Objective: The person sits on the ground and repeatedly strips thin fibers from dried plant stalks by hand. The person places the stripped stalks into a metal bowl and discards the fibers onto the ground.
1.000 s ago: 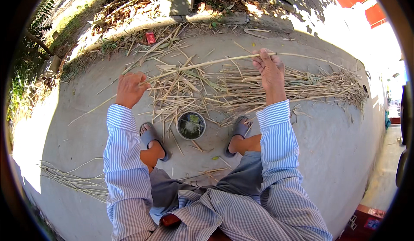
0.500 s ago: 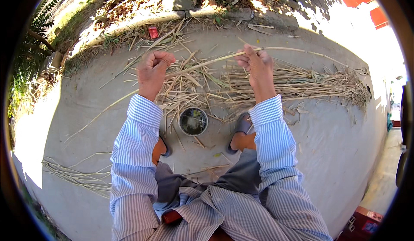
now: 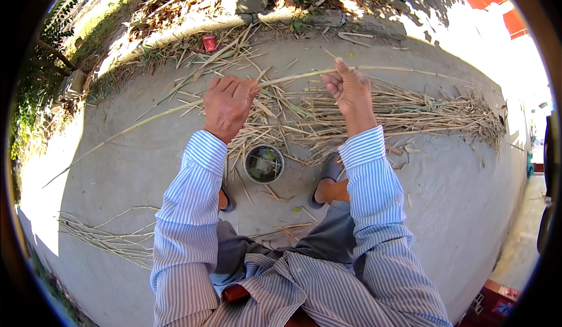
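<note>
One long, thin, pale reed stalk (image 3: pixel 140 124) stretches across in front of me, its left end hanging low and its right part reaching over the straw. My left hand (image 3: pixel 229 107) is closed around it left of centre, knuckles up. My right hand (image 3: pixel 353 96) pinches the stalk between thumb and fingers. A short thin tip sticks up beyond those fingers; I cannot make out what it belongs to. Under the stalk lie loose cut pieces of stalk (image 3: pixel 243 139). Beyond my right hand spreads a thick bundle of dry stalks (image 3: pixel 410 116).
Between my feet stands a round container (image 3: pixel 264 183) of dark water with green bits in it. A small bunch of peeled-looking stalks (image 3: pixel 108 240) lies at the lower left. A red packet (image 3: pixel 209 43) sits near the stone kerb (image 3: pixel 175 32), with leaf litter behind it.
My left hand has moved right along the stalk, nearer my right hand, and turned knuckles up. The stalk's left end now reaches farther left. My right hand stays almost in place.
</note>
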{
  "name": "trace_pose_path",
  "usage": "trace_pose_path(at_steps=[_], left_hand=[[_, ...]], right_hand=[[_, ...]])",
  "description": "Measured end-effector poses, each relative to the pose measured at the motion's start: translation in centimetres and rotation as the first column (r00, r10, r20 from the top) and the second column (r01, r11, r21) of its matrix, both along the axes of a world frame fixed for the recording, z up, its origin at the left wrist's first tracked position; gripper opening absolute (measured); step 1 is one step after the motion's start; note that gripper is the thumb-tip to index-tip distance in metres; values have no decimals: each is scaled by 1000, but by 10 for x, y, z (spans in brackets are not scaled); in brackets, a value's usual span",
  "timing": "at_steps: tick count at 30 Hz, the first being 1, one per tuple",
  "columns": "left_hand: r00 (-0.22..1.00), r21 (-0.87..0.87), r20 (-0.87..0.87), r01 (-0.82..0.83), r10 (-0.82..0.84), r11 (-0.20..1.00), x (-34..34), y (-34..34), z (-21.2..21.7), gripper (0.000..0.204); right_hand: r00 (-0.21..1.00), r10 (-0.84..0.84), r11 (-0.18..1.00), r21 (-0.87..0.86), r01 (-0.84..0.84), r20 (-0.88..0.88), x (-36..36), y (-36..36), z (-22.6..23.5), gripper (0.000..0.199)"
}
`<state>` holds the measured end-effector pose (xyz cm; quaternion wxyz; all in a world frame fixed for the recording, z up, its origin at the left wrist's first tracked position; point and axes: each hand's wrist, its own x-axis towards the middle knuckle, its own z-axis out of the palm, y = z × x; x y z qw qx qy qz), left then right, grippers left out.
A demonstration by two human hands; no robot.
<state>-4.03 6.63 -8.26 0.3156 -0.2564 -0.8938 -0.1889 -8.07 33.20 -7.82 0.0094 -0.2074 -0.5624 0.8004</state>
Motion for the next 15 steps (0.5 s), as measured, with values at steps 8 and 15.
trace_pose_path(at_steps=[8,15], left_hand=[[906,535,412,-327,98,778,-18,-48,21,34],[979,50,202,-16,5,999,-6,-9,7,42]], right_hand=[[999,29,998,49,-30,13,-3,-3,-6,37],[997,41,997,74,-36,-72,1,-20,-4,38]])
